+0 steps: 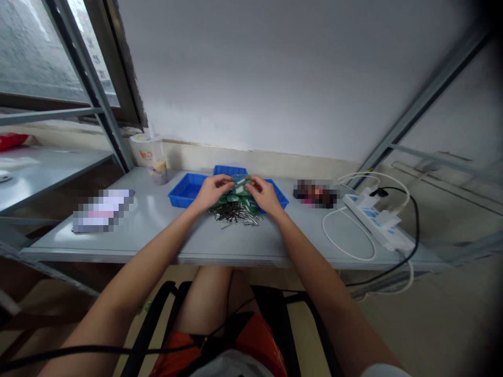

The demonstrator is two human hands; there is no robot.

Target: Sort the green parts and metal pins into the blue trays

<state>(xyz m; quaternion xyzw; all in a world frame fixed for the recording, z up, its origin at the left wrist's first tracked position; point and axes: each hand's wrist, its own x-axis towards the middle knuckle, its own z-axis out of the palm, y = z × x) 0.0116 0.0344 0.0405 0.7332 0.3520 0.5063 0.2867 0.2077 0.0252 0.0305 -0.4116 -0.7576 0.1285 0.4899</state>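
My left hand (pixel 214 190) and my right hand (pixel 264 193) face each other over the middle of the table, fingers bent and closed on a green see-through plastic bag (pixel 238 198). Light glints off the bag's crinkled surface. Just below it, on the table, lies a loose pile of thin metal pins (pixel 234 213), dark on the left and shinier on the right. Whether they are nails or screws is too small to tell. A blue tray (pixel 181 196) sits beside my left hand, another blue tray (pixel 280 195) is partly hidden behind my right hand, and a small blue bin (pixel 230 169) stands behind both.
A lidded drink cup (pixel 154 159) with a straw stands at the back left. A blurred phone-like slab (pixel 102 210) lies at left. To the right are a blurred dark object (pixel 316 193) and a white power strip (pixel 379 222) with looping cables. Metal shelf posts frame the table (pixel 236 246).
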